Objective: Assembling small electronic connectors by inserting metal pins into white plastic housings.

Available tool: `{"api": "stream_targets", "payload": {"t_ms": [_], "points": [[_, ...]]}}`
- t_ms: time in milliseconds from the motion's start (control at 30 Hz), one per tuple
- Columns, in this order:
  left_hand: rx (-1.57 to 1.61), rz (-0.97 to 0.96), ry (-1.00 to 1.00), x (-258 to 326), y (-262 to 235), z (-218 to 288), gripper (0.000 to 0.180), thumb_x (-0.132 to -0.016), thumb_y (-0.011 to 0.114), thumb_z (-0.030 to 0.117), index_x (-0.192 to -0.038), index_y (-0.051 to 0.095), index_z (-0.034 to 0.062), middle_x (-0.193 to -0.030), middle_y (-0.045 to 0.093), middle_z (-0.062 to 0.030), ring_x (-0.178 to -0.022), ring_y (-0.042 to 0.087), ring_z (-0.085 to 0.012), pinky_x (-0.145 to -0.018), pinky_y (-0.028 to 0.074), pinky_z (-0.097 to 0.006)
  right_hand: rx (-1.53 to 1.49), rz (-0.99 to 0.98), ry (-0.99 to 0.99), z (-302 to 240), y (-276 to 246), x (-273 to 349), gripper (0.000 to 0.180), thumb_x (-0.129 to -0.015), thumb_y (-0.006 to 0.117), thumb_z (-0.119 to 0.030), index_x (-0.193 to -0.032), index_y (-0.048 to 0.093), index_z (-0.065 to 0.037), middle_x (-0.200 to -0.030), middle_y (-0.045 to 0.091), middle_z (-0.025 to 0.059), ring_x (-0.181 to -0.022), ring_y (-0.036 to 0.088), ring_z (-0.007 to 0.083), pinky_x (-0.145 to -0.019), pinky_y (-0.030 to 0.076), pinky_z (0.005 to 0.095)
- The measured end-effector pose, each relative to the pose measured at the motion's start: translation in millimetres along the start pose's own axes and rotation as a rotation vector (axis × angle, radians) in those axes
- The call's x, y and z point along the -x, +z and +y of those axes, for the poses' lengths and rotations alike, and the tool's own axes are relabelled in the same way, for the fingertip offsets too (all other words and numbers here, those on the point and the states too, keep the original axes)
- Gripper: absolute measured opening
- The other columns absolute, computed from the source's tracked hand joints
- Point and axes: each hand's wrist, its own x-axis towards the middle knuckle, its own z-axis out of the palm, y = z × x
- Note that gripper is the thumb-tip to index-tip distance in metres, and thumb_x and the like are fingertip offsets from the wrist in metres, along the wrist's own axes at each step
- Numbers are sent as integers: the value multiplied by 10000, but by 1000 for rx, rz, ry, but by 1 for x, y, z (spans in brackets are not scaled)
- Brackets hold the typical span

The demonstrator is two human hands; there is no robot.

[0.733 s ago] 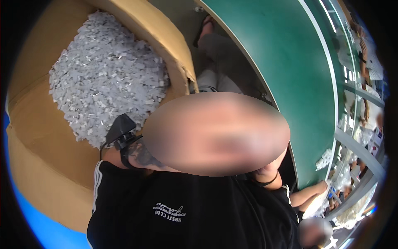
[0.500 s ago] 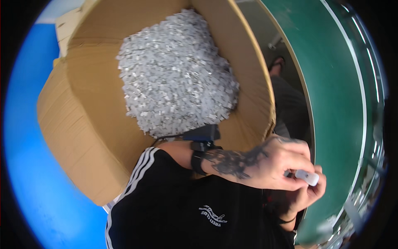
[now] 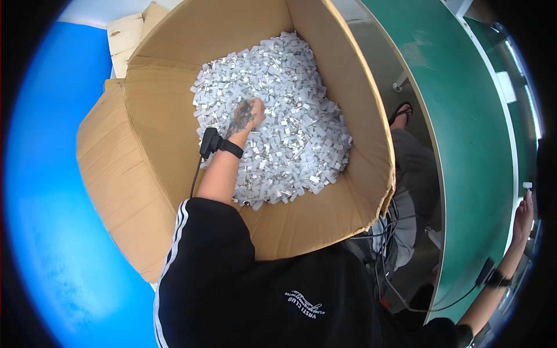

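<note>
Head view: the left hand [image 3: 248,114] sinks its grip into small white parts [image 3: 290,93] in a cardboard box [image 3: 151,139], closure hidden. At far right, the right hand [image 3: 524,216] lies open by a white piece [image 3: 527,185] on the green counter [image 3: 470,133]; blue floor [image 3: 46,191] fills the left.

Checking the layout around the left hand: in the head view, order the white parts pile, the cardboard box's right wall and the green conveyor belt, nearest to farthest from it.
From the left hand:
1. White parts pile, under the hand, touching.
2. Box's right wall, to the right.
3. Green conveyor belt, far right.

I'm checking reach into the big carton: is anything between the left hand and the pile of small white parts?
Nothing visible. The left hand already rests on the white parts inside the open cardboard box, with no flap or other item across the pile.
</note>
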Motion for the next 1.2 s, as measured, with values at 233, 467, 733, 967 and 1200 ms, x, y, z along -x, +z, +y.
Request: {"api": "stream_targets", "payload": {"t_ms": [233,467,733,967,1200], "points": [[72,114,-7,1,70,-22,172,-813,587,213,-907,568,70,-853,633,-133,-883,623,-321,-731,483,-433,481,436,-188,8,-68,-9,430,-919,617,-267,-1324,529,-151,-1283,543,45,-1070,530,123,-890,417,284],[19,249,95,6,53,-3,134,-759,614,138,-890,596,115,-899,656,-113,-837,626,-346,-726,483,-445,306,251,-403,1,149,203,473,-986,492,-214,-1423,379,-71,-1439,410,71,-1248,441,179,-1027,342,352],[-67,217,179,-12,69,-21,175,-786,681,211,-922,601,134,-950,665,-75,-852,635,-315,-743,497,-443,284,309,-512,42,225,294,426,-997,443,-129,-1387,376,28,-1432,408,108,-1033,522,127,-785,431,225],[-83,-114,148,-15,41,-16,135,-829,576,225,-931,631,154,-1080,650,-90,-971,628,-298,-806,503,-415,149,296,-427,71,236,306,408,-996,444,-118,-1369,396,41,-1426,408,132,-970,507,115,-739,433,201],[60,-223,142,15,4,49,315,-800,667,288,-1080,629,146,-1016,639,-109,-1007,610,-281,-905,477,-402,125,320,-413,74,242,319,394,-998,434,-116,-1351,394,56,-1430,397,159,-943,492,127,-729,438,207]]}}
